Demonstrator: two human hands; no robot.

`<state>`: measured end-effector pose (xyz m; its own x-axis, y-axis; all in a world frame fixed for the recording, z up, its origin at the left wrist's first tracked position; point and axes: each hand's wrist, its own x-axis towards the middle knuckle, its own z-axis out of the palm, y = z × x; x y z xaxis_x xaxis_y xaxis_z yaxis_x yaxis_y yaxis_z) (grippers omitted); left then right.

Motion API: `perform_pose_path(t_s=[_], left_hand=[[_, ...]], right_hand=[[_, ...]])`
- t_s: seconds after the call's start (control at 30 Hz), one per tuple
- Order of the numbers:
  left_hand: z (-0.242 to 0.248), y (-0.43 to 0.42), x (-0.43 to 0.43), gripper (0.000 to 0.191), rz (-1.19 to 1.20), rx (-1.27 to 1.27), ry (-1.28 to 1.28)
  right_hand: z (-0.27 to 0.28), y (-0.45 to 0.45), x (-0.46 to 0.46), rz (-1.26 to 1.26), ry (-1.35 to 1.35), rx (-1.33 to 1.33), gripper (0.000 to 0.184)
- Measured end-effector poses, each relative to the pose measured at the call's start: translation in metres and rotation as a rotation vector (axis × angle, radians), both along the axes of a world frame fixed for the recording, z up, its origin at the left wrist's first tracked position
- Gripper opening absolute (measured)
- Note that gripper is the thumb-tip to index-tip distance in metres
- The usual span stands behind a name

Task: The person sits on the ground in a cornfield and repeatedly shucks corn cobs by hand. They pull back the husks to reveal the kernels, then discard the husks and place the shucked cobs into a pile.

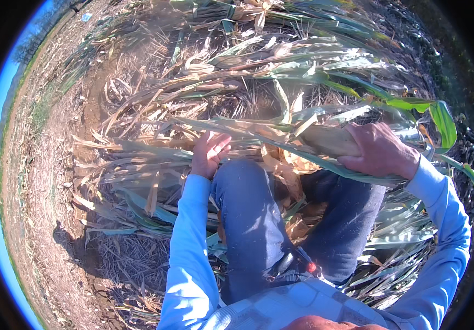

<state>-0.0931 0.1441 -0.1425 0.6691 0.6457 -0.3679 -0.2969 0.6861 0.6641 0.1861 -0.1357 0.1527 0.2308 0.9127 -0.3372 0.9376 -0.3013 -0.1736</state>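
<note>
My right hand (379, 152) is closed around the right end of an ear of maize in its husk (329, 139), on a cut stalk with long leaves. The ear lies across in front of my knees, its husk pale and dry. My left hand (211, 150) is beside my left knee, palm turned up and fingers apart, close to the long leaves (237, 127) left of the ear. Loose dry husks (288, 165) hang or lie between my knees, below the ear.
Cut maize stalks with dry and green leaves (220, 88) lie in rows ahead and on both sides. Fresh green leaves (443, 123) stick up at the right. Dry stubble and bare soil (92, 107) run along the left. My bent legs (245, 206) are close below the hands.
</note>
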Motion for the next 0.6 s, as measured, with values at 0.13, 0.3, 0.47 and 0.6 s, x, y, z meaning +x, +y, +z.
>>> perform_pose_path(t_s=[0.13, 0.3, 0.47, 0.6], left_hand=[[0.019, -0.021, 0.011, 0.066, -0.068, 0.654, 0.106], [0.087, -0.045, 0.024, 0.044, 0.063, 0.304, -0.185], [0.138, -0.041, -0.014, 0.031, 0.017, 0.206, -0.119], [0.126, -0.024, -0.052, 0.053, 0.016, 0.286, 0.202]], right_hand=[[0.033, -0.069, -0.006, 0.01, -0.127, 0.038, 0.073], [0.058, -0.143, -0.011, 0.007, -0.218, 0.199, 0.082], [0.048, -0.155, -0.013, -0.166, -0.013, 0.311, 0.075], [0.032, -0.115, -0.008, -0.136, 0.21, 0.295, 0.068]])
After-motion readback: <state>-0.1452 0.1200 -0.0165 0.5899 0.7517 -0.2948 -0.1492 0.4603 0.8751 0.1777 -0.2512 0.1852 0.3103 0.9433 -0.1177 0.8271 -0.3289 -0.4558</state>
